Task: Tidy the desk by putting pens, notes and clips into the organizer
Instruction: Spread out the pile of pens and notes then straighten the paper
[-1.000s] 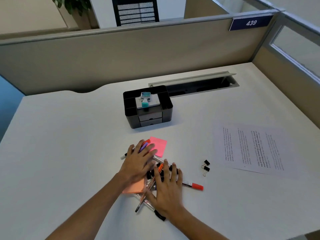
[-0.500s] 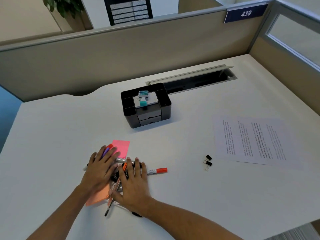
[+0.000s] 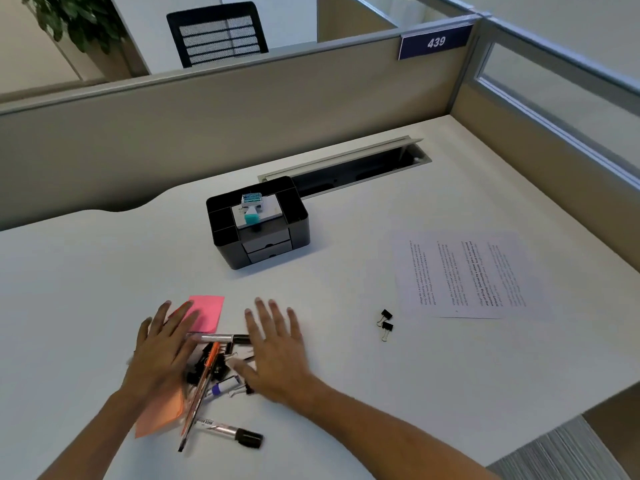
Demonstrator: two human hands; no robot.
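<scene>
On your right a printed sheet [image 3: 464, 275] lies flat on the white tabletop [image 3: 450, 375]. Behind it runs an open cable slot [image 3: 349, 168] (lid tilted up), then the beige partition [image 3: 242, 112] bearing a blue 439 sign [image 3: 435, 42], chair [image 3: 216, 32] and plant [image 3: 74, 20] beyond.

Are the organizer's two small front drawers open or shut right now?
Shut. Both drawers sit flush with the front of the organizer, neither pulled out. What is inside them cannot be told.
</scene>
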